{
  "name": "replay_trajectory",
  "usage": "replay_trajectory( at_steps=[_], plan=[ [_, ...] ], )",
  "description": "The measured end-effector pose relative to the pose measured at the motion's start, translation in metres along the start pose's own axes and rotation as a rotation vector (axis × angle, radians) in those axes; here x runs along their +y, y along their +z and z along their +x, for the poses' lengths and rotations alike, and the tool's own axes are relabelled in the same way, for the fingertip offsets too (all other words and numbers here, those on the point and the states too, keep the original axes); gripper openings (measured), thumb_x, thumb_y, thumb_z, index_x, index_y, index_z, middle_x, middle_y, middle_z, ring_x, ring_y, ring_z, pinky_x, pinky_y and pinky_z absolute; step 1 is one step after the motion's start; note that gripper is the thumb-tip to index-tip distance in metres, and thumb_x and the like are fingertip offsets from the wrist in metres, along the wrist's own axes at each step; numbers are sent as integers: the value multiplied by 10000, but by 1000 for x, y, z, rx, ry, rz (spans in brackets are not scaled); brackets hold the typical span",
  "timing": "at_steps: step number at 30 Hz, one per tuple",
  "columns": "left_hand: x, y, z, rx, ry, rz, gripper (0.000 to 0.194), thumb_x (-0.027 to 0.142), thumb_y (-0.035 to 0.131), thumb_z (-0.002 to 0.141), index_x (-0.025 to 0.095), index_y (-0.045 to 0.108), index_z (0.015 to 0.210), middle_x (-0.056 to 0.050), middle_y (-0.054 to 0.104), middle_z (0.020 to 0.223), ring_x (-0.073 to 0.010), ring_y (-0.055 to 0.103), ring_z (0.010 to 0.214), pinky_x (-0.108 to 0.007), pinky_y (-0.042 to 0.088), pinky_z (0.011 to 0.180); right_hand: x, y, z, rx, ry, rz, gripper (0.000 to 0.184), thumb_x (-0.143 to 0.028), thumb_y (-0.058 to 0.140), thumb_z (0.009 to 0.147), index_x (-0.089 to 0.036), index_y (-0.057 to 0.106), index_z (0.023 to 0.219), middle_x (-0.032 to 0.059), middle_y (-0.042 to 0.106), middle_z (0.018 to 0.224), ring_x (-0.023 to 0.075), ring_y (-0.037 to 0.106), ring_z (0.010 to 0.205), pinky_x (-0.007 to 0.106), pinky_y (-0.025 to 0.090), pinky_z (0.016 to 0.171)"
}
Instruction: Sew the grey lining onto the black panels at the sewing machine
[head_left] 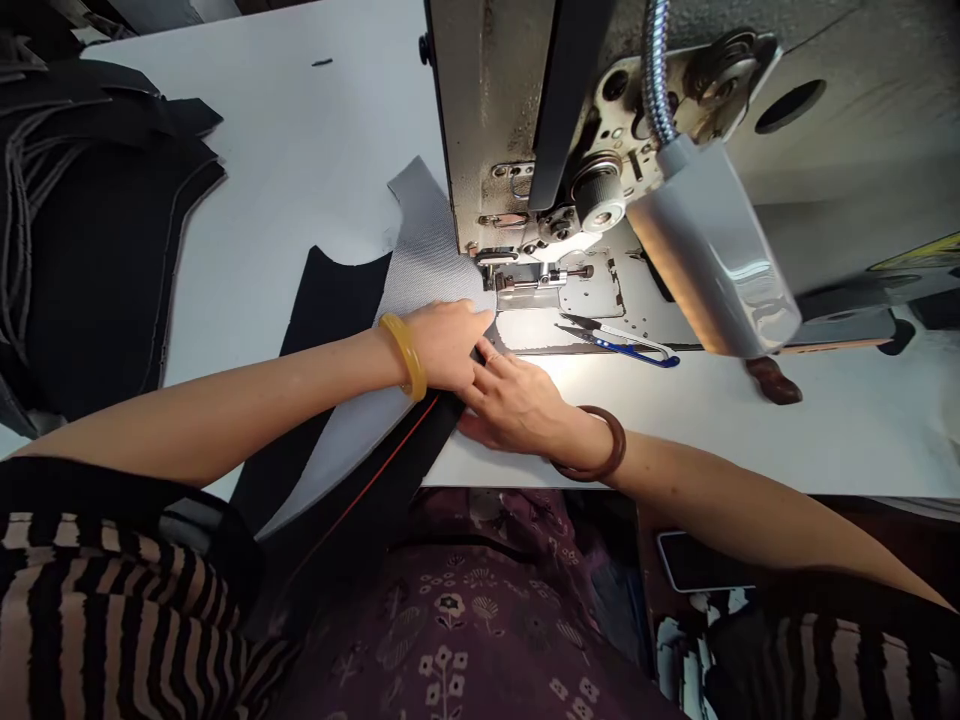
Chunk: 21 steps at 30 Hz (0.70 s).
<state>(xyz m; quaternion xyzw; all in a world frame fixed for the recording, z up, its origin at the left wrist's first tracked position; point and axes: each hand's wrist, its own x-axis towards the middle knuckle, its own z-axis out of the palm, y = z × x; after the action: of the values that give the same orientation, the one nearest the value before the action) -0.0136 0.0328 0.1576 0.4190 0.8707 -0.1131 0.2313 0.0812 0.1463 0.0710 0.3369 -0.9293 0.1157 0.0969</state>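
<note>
My left hand [448, 345], with a yellow bangle at its wrist, presses down on a piece of grey mesh fabric [421, 250], its fingers bent together at the edge. Touching it, my right hand [517, 405] has its fingers closed on the edge of a black fabric strip [397, 470] that carries a red line. The fingertips of both hands are partly hidden. Just beyond them, the mesh fabric reaches the presser foot [491, 278] of the sewing machine [495, 110]. Another dark part of the fabric [334, 300] shows left of the mesh.
Blue-and-white thread snips [619, 342] lie right of the presser foot. A lamp [716, 250] hangs over the machine bed. Stacked dark fabric pieces [97, 240] occupy the table's left side. A small brown object [774, 381] lies at right; a phone [701, 560] is below the table edge.
</note>
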Motion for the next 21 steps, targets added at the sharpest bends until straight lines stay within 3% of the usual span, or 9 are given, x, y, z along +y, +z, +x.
replay_trajectory(
  at_steps=[4, 12, 17, 21],
  plan=[
    [2, 2, 4, 25, -1, -23, 363, 131, 513, 746, 111, 565, 1105, -115, 586, 989, -257, 626, 860, -327, 498, 718, -2, -2, -1, -50, -30, -7, 531, -416, 537, 899, -37, 534, 1270, 249, 531, 1268, 398, 477, 1212, 488, 472, 887],
    [4, 0, 8, 23, -12, 38, 337, 139, 541, 704, 124, 584, 1038, -122, 578, 995, -243, 621, 758, -320, 456, 592, 0, -3, -1, -40, -104, -36, 421, -300, 449, 931, -14, 555, 1221, 261, 573, 1205, 364, 530, 1154, 442, 509, 810],
    [6, -8, 4, -40, -21, 8, 378, 181, 517, 731, 129, 553, 1104, -128, 560, 1061, -260, 625, 834, -323, 451, 628, 2, -3, -1, -58, -73, -24, 435, -304, 511, 890, -18, 563, 1214, 248, 582, 1182, 403, 506, 1170, 456, 512, 793],
    [7, -10, 2, -57, -28, 23, 449, 211, 511, 737, 130, 530, 1178, -121, 555, 1079, -276, 619, 878, -330, 453, 658, 2, -6, -2, -89, -98, -4, 531, -405, 560, 866, -33, 546, 1244, 247, 562, 1213, 404, 500, 1164, 480, 496, 820]
  ],
)
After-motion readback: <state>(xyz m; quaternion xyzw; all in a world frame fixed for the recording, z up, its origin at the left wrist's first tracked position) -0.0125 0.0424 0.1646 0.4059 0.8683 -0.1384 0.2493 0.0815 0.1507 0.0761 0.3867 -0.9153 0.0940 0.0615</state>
